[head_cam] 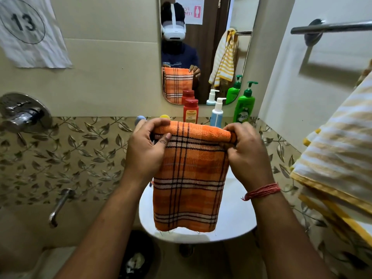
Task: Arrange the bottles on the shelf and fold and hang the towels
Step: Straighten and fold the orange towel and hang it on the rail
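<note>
Centre frame, left hand [147,150] and right hand [247,152] pinch the half-folded orange towel [189,178]; bottles [217,113] look arranged, hanging remains.

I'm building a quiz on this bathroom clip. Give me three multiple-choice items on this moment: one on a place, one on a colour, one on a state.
1. Where does the red bottle stand?
A. Left of the white pump bottle
B. Right of the green pump bottle
C. In the sink

2. What colour is the checked towel held in front?
A. Blue
B. Orange
C. Grey

3. How is the orange towel held?
A. Lying flat in the sink
B. Draped over the towel bar
C. Gripped at its folded top edge by the left hand and right hand

Answers: 1 A, the red bottle is leftmost of the three below the mirror. 2 B, orange with dark and white lines. 3 C, both hands curl round the top edge while the rest hangs down.
</note>
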`<state>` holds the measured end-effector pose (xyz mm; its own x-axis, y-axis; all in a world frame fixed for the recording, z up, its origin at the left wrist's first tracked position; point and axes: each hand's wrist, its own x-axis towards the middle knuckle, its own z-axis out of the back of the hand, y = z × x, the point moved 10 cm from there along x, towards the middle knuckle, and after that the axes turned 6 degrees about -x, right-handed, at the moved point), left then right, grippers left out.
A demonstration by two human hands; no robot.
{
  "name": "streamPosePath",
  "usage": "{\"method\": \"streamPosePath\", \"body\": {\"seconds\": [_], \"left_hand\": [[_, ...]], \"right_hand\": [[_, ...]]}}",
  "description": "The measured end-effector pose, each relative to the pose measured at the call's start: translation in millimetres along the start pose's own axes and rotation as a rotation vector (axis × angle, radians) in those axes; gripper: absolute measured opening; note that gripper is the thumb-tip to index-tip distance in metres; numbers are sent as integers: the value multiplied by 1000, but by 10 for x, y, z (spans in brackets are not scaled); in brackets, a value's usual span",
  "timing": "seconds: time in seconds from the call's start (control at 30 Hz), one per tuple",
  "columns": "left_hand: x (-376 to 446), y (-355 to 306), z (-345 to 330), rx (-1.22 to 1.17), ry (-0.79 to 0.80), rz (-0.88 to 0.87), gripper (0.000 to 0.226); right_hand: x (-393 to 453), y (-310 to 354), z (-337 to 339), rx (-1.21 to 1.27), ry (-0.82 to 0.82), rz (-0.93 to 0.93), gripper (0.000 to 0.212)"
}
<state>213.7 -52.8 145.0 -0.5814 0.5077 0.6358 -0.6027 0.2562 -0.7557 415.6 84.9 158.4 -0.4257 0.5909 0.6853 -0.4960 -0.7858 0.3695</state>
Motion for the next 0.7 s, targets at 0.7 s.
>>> {"method": "streamPosePath", "body": {"seconds": [0.7], "left_hand": [[1907, -652, -1468, -62, 396, -134, 23]], "right_hand": [[1644, 193, 877, -874, 411, 59, 20]]}}
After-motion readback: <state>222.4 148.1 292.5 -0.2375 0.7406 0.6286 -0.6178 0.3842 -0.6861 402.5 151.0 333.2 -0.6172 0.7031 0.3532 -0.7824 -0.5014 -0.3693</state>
